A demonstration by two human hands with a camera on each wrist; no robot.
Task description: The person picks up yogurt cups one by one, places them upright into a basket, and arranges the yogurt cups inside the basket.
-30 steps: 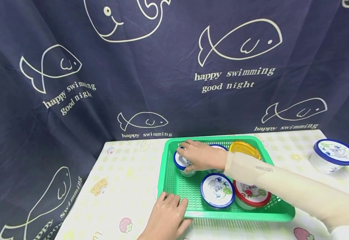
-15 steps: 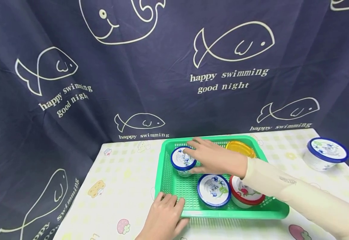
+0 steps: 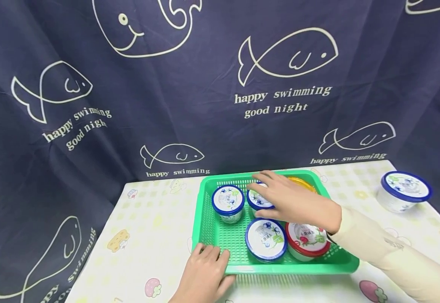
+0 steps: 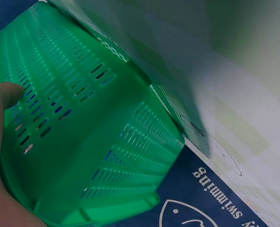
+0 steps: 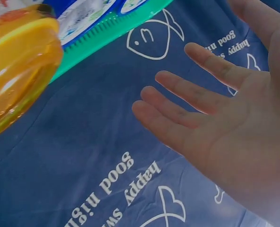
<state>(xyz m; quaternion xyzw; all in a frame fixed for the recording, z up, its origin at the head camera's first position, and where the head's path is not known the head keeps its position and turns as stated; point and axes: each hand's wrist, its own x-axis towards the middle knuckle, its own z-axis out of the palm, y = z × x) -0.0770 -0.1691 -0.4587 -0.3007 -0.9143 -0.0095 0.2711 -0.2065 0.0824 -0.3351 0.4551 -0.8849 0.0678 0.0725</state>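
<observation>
A green plastic basket (image 3: 280,269) with slotted walls stands on the table. My left hand (image 3: 205,271) grips its near left corner, fingers over the rim; the left wrist view shows the thumb (image 4: 11,93) against the outer wall. Above the basket, my right hand (image 3: 293,202) is spread with nothing in it, palm and straight fingers showing in the right wrist view. It partly covers a blue-lidded tub (image 3: 258,198) and a yellow tub (image 3: 302,182). Another blue-lidded tub (image 3: 228,199) sits at the back left, a larger one (image 3: 266,240) in front, beside a red-lidded tub (image 3: 308,237).
A further blue-lidded tub (image 3: 405,189) stands outside the basket, on the table's right side. A patterned cloth (image 3: 148,235) covers the table. Close behind the table hangs a navy curtain (image 3: 212,109) with white fish drawings.
My right hand has let go of the back-left blue-lidded tub and moved right, over the neighbouring tub, its fingers opening out. My left hand stays on the basket's corner.
</observation>
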